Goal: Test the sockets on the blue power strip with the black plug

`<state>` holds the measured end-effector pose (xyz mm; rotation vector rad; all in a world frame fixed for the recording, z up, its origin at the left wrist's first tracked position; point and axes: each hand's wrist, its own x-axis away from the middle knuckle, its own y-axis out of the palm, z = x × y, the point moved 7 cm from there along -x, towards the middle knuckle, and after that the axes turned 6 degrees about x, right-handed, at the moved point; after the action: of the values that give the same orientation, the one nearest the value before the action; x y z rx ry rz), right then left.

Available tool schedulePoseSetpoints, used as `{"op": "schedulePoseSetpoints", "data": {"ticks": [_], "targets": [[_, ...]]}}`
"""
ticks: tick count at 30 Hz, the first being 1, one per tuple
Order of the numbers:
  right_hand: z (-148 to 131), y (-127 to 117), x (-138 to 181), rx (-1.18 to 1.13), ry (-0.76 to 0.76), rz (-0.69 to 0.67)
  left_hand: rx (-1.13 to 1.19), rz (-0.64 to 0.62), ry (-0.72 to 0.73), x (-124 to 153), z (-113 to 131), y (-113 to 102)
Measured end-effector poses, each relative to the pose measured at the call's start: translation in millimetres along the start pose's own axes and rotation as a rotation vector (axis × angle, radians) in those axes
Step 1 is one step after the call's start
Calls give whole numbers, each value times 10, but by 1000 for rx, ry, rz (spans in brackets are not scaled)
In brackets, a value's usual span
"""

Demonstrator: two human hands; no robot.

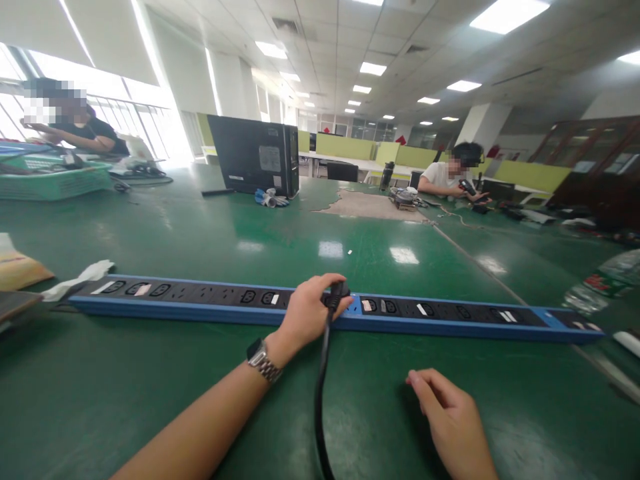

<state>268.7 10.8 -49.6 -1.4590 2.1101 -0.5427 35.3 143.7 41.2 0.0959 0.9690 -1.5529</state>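
Note:
A long blue power strip (200, 310) with a black socket face lies across the green table (210, 233). My left hand (307, 313), with a metal watch on the wrist, is closed round a black plug (339, 293) at the strip's middle sockets. The plug's black cable (323, 393) runs down toward me. My right hand (450, 417) rests on the table nearer to me, right of the cable, fingers loosely curled and holding nothing.
A black computer case (255, 155) stands at the back. A green basket (55, 179) sits far left beside a person. Another person sits at the far right. White cloth (83, 277) and a brown envelope (17, 267) lie left; plastic bottles (607, 280) lie right.

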Motion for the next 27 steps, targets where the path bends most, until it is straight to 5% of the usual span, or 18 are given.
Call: {"op": "schedulePoseSetpoints", "data": {"ticks": [4,9,16,27], "targets": [[-26,-42,8,-1,12,37,-219,-118,61,-13,70,385],[-31,-32,-1,17,-5,16,-316,-121,42,50,-6,344],[-88,-19,23,40,-20,12,-318,-317,169,137,52,467],[-30,-45,32,24,8,35,-354,-194,97,168,-10,456]]}}
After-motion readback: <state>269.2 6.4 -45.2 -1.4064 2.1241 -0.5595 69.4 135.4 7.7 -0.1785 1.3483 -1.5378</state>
